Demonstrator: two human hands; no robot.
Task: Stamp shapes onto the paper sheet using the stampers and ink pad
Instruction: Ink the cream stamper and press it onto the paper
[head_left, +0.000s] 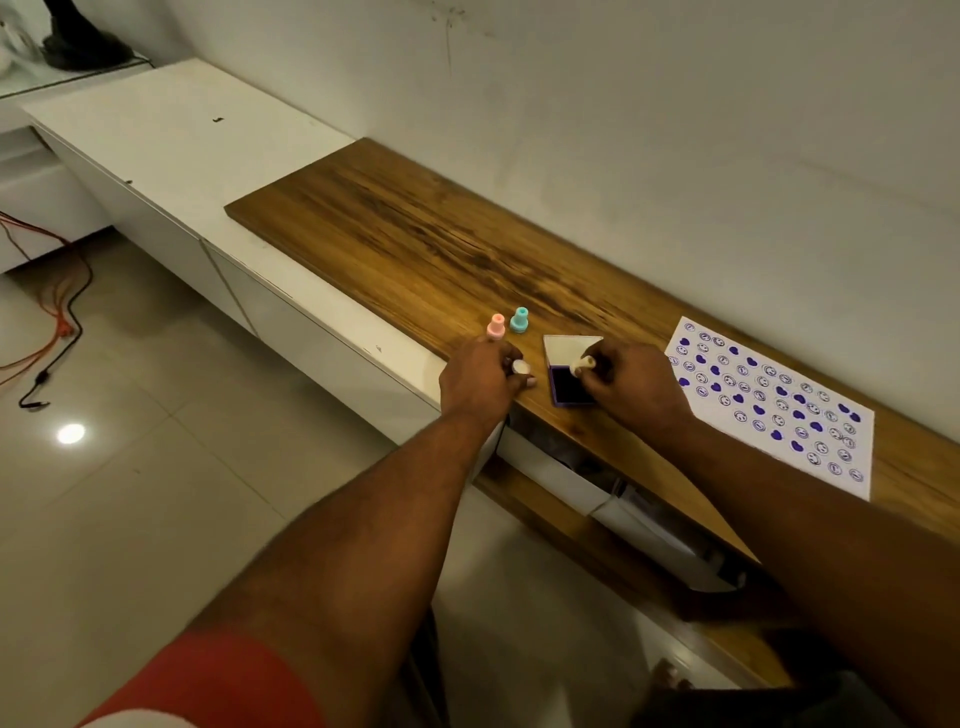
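Note:
A white paper sheet (779, 410) covered with purple hearts and smiley stamps lies at the right on the wooden board (415, 244). The open ink pad (566, 387), purple with its lid raised, sits between my hands. My right hand (634, 389) grips a cream stamper (581, 365) over the pad. My left hand (480, 382) holds a small white cap-like piece (521, 367) in its fingers, just left of the pad. A pink stamper (496, 327) and a teal stamper (519, 319) stand upright beyond my left hand.
The board lies on a long white cabinet (171, 150) against the wall. An open drawer (613, 499) with items sits below the board's front edge. Orange and black cables (57, 322) trail on the tiled floor at left.

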